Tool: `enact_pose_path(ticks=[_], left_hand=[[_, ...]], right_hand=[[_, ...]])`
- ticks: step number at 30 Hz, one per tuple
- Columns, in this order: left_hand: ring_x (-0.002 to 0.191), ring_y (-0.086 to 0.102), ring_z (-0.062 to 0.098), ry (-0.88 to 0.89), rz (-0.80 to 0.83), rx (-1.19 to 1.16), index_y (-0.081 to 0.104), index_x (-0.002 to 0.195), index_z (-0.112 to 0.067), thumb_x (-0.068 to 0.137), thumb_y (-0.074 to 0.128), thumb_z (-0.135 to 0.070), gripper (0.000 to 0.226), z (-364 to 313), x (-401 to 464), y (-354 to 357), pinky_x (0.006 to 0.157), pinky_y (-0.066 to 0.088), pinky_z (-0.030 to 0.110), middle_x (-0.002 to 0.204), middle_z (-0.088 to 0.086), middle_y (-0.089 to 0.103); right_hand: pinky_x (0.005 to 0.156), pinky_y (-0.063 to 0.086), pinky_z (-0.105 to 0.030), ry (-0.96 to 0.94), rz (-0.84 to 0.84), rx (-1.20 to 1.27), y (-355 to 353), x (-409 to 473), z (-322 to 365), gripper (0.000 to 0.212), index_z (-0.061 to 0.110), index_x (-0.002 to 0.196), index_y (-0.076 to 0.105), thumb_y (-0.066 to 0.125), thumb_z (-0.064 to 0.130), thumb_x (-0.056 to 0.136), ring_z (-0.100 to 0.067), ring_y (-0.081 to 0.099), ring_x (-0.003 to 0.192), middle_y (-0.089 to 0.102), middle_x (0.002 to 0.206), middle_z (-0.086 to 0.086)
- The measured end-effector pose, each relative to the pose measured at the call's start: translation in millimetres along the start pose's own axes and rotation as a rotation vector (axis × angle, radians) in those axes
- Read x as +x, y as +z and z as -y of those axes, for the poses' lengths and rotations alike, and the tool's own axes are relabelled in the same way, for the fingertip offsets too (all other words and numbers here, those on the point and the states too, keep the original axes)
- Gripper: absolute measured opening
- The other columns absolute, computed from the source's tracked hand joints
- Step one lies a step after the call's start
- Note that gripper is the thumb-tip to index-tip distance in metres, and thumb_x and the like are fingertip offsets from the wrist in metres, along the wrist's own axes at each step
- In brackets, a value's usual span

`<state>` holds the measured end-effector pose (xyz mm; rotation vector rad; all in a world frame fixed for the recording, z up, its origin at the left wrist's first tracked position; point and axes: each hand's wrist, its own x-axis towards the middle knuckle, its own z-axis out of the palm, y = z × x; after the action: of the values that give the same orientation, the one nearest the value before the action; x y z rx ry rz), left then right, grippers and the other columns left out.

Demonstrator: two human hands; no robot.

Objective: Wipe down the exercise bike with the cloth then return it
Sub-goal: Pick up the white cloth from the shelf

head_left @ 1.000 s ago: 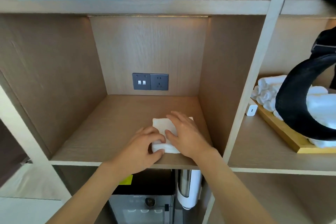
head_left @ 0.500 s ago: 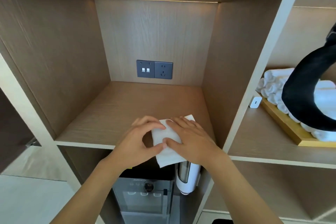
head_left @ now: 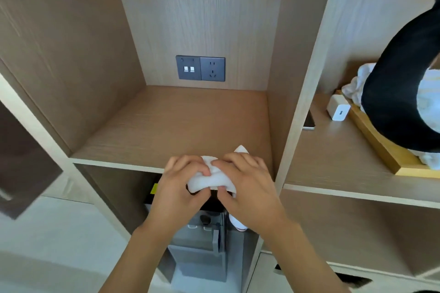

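Now the cloth [head_left: 209,177] is off the shelf [head_left: 166,126], bunched, lying left-right, gripped by left hand [head_left: 178,188] and right hand [head_left: 247,188].

A hotel-style gym corner is showing. Rolled white towels [head_left: 352,88] are lying in a wooden tray [head_left: 381,147] on pale wooden shelving [head_left: 316,59].

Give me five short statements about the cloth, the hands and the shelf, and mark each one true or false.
1. Both hands grip the white cloth. True: the left hand and the right hand both hold it.
2. The cloth lies flat on the shelf. False: it is bunched at the shelf's front edge.
3. A socket panel sits on the back wall. True.
4. The white charger shares the socket's compartment. False: it is in the right-hand compartment.
5. The wooden tray holds books. False: white towels.
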<state>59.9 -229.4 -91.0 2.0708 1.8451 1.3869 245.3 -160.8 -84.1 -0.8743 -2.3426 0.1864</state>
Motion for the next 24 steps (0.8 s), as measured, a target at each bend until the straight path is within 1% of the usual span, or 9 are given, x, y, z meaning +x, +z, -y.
enact_pose_path(ticks=[2, 4, 10, 12, 13, 15, 18, 21, 24], left_hand=[[0.110, 0.055, 0.015, -0.025, -0.008, 0.012, 0.069, 0.097, -0.027, 0.076, 0.073, -0.013, 0.026, -6, -6, -2, 0.087, 0.043, 0.016, 0.109, -0.018, 0.066], [0.109, 0.057, 0.015, -0.065, -0.020, 0.008, 0.068, 0.098, -0.027, 0.076, 0.074, -0.009, 0.029, -12, -15, -4, 0.089, 0.043, 0.017, 0.107, -0.018, 0.066], [0.105, 0.063, 0.022, -0.220, -0.072, 0.023, 0.067, 0.100, -0.019, 0.077, 0.075, 0.008, 0.036, -25, -61, -17, 0.083, 0.051, 0.025, 0.105, -0.008, 0.066], [0.102, 0.065, 0.022, -0.233, -0.129, 0.048, 0.067, 0.100, -0.016, 0.079, 0.076, 0.005, 0.031, -25, -79, -29, 0.081, 0.052, 0.022, 0.104, -0.004, 0.066], [0.101, 0.066, 0.021, -0.238, -0.161, 0.065, 0.067, 0.100, -0.016, 0.079, 0.077, 0.004, 0.031, -24, -87, -37, 0.081, 0.051, 0.021, 0.104, -0.003, 0.066], [0.102, 0.067, 0.019, -0.272, -0.208, 0.099, 0.067, 0.099, -0.017, 0.079, 0.082, 0.006, 0.034, -21, -105, -55, 0.083, 0.052, 0.022, 0.104, -0.004, 0.067], [0.106, 0.067, 0.020, -0.318, -0.248, 0.147, 0.069, 0.100, -0.019, 0.078, 0.084, 0.007, 0.037, -20, -133, -83, 0.089, 0.055, 0.029, 0.106, -0.008, 0.069], [0.111, 0.067, 0.021, -0.361, -0.296, 0.162, 0.072, 0.103, -0.021, 0.081, 0.085, 0.001, 0.034, -16, -161, -119, 0.093, 0.054, 0.029, 0.111, -0.010, 0.069], [0.116, 0.066, 0.020, -0.410, -0.314, 0.198, 0.075, 0.111, -0.021, 0.083, 0.087, -0.010, 0.033, -8, -192, -163, 0.097, 0.053, 0.029, 0.119, -0.009, 0.068]], right_hand=[[0.097, 0.031, -0.026, -0.042, -0.038, 0.046, 1, -4, -5, 0.044, 0.026, 0.128, 0.071, 0.067, 0.026, 0.085, -0.014, 0.058, 0.113, 0.064, 0.121, 0.010], [0.095, 0.030, -0.026, -0.072, -0.052, 0.096, 1, -7, -8, 0.043, 0.027, 0.126, 0.071, 0.067, 0.023, 0.083, -0.014, 0.057, 0.112, 0.064, 0.119, 0.010], [0.090, 0.035, -0.034, -0.186, 0.026, 0.286, 7, -14, 13, 0.043, 0.027, 0.115, 0.070, 0.066, 0.018, 0.072, -0.020, 0.056, 0.106, 0.063, 0.110, 0.011], [0.091, 0.042, -0.034, -0.215, 0.084, 0.401, 14, -15, 27, 0.041, 0.022, 0.114, 0.071, 0.070, 0.011, 0.074, -0.021, 0.057, 0.105, 0.063, 0.110, 0.006], [0.089, 0.047, -0.035, -0.221, 0.126, 0.467, 18, -16, 34, 0.038, 0.020, 0.113, 0.071, 0.072, 0.008, 0.076, -0.021, 0.058, 0.104, 0.062, 0.111, 0.005], [0.080, 0.054, -0.037, -0.237, 0.200, 0.555, 27, -17, 52, 0.034, 0.020, 0.111, 0.069, 0.074, 0.005, 0.081, -0.018, 0.060, 0.099, 0.059, 0.111, 0.006], [0.077, 0.057, -0.039, -0.284, 0.233, 0.608, 44, -16, 85, 0.031, 0.020, 0.108, 0.069, 0.075, 0.002, 0.083, -0.017, 0.061, 0.097, 0.060, 0.109, 0.007], [0.077, 0.060, -0.038, -0.317, 0.244, 0.610, 61, -11, 126, 0.029, 0.019, 0.108, 0.071, 0.079, 0.004, 0.084, -0.016, 0.064, 0.098, 0.063, 0.108, 0.008], [0.079, 0.062, -0.037, -0.331, 0.270, 0.619, 78, -7, 172, 0.030, 0.020, 0.109, 0.072, 0.083, 0.009, 0.084, -0.016, 0.066, 0.100, 0.064, 0.110, 0.008]])
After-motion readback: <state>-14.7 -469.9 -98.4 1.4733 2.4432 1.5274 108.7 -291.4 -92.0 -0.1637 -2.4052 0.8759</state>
